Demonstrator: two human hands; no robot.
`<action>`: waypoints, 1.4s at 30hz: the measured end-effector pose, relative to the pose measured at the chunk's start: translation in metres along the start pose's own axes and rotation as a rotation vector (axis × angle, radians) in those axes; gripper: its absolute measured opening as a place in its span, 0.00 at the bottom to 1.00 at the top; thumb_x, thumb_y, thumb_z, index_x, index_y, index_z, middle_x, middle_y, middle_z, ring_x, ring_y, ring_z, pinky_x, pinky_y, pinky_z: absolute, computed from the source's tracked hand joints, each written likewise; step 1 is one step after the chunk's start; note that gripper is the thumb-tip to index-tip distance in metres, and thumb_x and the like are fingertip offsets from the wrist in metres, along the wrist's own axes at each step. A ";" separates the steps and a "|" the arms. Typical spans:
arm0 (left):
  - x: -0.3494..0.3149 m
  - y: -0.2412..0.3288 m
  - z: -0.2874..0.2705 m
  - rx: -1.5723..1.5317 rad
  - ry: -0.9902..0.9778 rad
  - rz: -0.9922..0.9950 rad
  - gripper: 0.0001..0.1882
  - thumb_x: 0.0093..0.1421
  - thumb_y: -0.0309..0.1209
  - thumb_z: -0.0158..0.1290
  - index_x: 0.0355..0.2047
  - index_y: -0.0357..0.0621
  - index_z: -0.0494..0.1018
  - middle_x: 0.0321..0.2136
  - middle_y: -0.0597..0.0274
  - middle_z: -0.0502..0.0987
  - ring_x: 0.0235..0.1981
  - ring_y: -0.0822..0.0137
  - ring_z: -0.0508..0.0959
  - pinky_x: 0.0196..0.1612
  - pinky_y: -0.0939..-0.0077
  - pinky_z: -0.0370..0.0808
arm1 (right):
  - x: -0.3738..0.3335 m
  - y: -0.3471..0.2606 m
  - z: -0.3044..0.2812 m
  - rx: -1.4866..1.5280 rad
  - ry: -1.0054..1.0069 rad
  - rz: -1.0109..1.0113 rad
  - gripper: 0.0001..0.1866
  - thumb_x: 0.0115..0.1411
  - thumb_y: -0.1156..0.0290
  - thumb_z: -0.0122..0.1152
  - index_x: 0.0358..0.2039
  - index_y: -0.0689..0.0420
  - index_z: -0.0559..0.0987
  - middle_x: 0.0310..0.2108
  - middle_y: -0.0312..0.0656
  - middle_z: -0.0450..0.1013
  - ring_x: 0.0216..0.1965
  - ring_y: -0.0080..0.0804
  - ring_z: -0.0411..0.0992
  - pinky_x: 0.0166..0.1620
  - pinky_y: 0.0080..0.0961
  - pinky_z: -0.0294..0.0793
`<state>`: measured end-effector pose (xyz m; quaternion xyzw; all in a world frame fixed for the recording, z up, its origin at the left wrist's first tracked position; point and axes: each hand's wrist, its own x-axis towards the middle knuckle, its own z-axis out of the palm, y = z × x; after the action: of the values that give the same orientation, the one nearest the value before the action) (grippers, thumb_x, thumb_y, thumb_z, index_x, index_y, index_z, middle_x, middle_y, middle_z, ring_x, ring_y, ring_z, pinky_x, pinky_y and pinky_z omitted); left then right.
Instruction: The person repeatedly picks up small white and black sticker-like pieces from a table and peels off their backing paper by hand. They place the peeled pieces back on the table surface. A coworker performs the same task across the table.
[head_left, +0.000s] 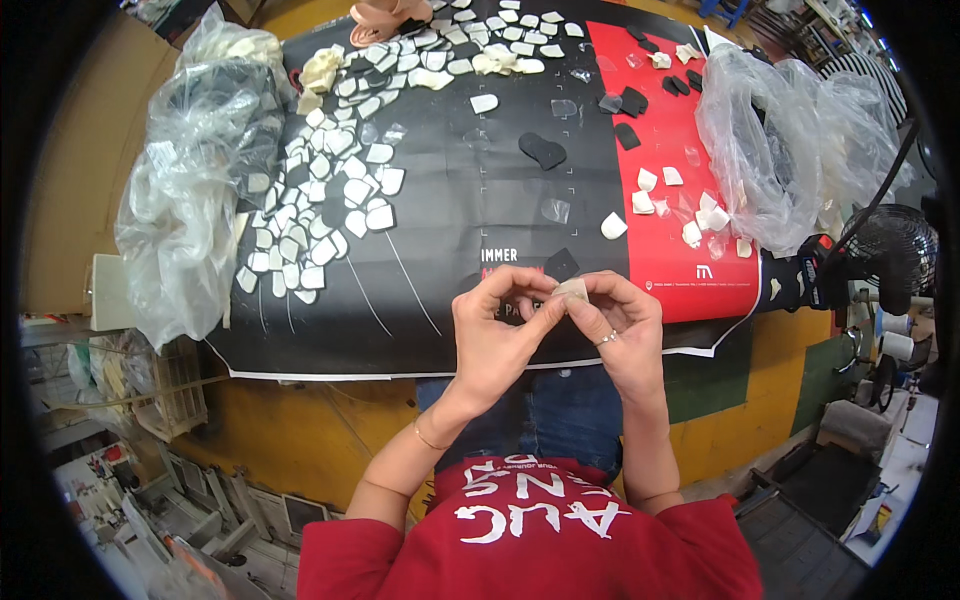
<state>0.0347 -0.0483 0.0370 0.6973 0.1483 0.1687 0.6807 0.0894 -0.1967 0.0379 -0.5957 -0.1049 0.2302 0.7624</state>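
Observation:
My left hand [503, 338] and my right hand [626, 338] meet above the near edge of the table. Between their fingertips they pinch a small off-white piece [572, 289], thin and flat, partly hidden by the fingers. Just behind it lies a dark flat piece [563, 263] on the black table cover [420, 210]. Farther back rest a black double-rounded piece [541, 151] and a lone white rounded pad [484, 103]. A white pad [614, 226] sits to the right, by the red part of the cover [665, 270].
Many white rounded pads [290, 248] spread over the left and far side. Clear plastic bags stand at the left [200, 170] and right [765, 140] edges. Several black pads [633, 101] lie on the red area. A black fan [893, 250] stands at the right.

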 end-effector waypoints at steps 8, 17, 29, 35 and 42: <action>-0.005 -0.014 -0.023 0.474 -0.032 0.873 0.07 0.49 0.26 0.65 0.30 0.45 0.79 0.31 0.67 0.83 0.28 0.70 0.79 0.36 0.74 0.72 | 0.001 -0.020 -0.018 -0.422 -0.256 -0.304 0.09 0.54 0.79 0.72 0.37 0.61 0.85 0.37 0.42 0.77 0.38 0.27 0.78 0.42 0.23 0.78; -0.011 -0.023 -0.017 0.460 -0.016 0.814 0.12 0.47 0.33 0.69 0.32 0.48 0.79 0.34 0.68 0.82 0.30 0.69 0.79 0.41 0.72 0.71 | 0.001 -0.029 -0.019 -0.586 -0.260 -0.310 0.09 0.51 0.80 0.72 0.34 0.60 0.85 0.33 0.43 0.79 0.35 0.30 0.79 0.39 0.23 0.79; -0.005 -0.050 -0.016 0.941 -0.047 0.645 0.16 0.53 0.35 0.65 0.43 0.50 0.80 0.47 0.63 0.76 0.48 0.62 0.74 0.54 0.61 0.66 | 0.060 -0.030 -0.017 -0.888 -0.230 0.043 0.09 0.61 0.72 0.66 0.37 0.66 0.82 0.28 0.39 0.80 0.30 0.21 0.75 0.38 0.21 0.74; -0.006 -0.055 -0.015 0.964 -0.061 0.642 0.16 0.53 0.34 0.65 0.43 0.50 0.80 0.47 0.63 0.76 0.49 0.61 0.73 0.55 0.60 0.66 | 0.066 -0.028 -0.014 -0.958 -0.293 0.058 0.09 0.61 0.72 0.66 0.37 0.65 0.82 0.27 0.41 0.80 0.28 0.24 0.75 0.35 0.24 0.75; -0.005 -0.054 -0.015 0.955 -0.071 0.635 0.16 0.53 0.33 0.65 0.43 0.51 0.81 0.46 0.63 0.76 0.48 0.61 0.73 0.53 0.61 0.67 | 0.070 -0.030 -0.012 -0.978 -0.293 0.095 0.09 0.60 0.72 0.67 0.36 0.66 0.82 0.24 0.39 0.78 0.25 0.21 0.71 0.31 0.23 0.73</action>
<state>0.0249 -0.0355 -0.0168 0.9430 -0.0315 0.2555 0.2109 0.1621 -0.1791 0.0551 -0.8482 -0.2791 0.2696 0.3606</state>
